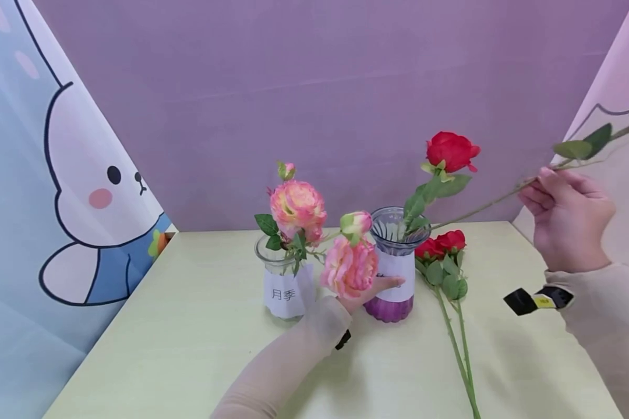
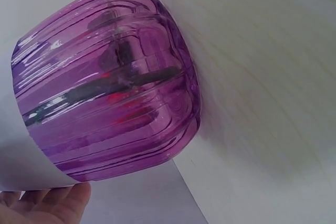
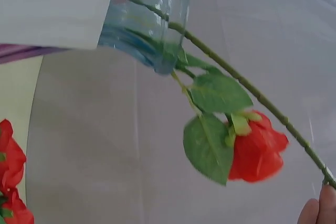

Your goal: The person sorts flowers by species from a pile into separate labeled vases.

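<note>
My left hand (image 1: 378,286) grips the paper-labelled glass vase (image 1: 390,308), which has a purple lower part; its curled fingers (image 2: 63,203) show beside the label in the left wrist view. A red rose (image 1: 452,152) stands in this vase, leaning right. Raised at the right, my right hand (image 1: 573,215) pinches a long green stem (image 3: 244,82). The lower end of that stem is inside the vase mouth, seen through the glass in the right wrist view. Its bloom is mostly out of view at the right edge.
Left of the purple vase stands another labelled glass vase (image 1: 285,294) holding pink-yellow flowers (image 1: 297,206). One pink bloom (image 1: 348,267) hangs over my left hand. Red roses (image 1: 440,244) with long stems lie on the table (image 1: 188,349) at the right. A purple backdrop (image 1: 293,105) rises behind.
</note>
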Demonstrator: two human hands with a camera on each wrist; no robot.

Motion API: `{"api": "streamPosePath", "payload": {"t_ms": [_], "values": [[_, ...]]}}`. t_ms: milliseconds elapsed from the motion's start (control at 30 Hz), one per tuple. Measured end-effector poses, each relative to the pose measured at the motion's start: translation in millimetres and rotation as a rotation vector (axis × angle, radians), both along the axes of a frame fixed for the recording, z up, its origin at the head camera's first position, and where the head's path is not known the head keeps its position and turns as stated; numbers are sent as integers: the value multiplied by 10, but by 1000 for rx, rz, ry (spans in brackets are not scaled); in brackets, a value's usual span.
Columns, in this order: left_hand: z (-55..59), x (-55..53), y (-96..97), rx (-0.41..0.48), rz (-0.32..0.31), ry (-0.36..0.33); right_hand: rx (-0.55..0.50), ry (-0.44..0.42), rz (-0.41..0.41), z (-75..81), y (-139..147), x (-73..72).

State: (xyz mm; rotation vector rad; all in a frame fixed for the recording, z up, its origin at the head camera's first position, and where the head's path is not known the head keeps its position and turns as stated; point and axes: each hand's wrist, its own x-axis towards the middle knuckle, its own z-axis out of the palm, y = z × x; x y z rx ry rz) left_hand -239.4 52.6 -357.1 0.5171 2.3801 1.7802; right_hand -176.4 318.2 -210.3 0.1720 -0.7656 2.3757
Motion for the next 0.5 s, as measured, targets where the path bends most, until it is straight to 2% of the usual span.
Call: {"api": "streamPosePath", "payload": {"t_ms": [67,100,200,233,267,300,500], "values": [[2,-4,-12,-25,-1,41,30,5,35,2,-65,-27],[3,-3,-18,-81,41,82,47,1,49,1,-97,-41],[0,12,-21,-75,75,71,91,-28,88,3,-183,-78],[-2,20,-21,-97,111,87,104,-40,96,7,-212,-88],[-6,25,-17,-77,122,80,125,-55,94,10,-240,-97],[-12,26,-8,-48,123,79,141,-65,97,12,-266,-105],[-57,-5,37,-16,84,185,268,-139,100,-15,-414,-140]]}}
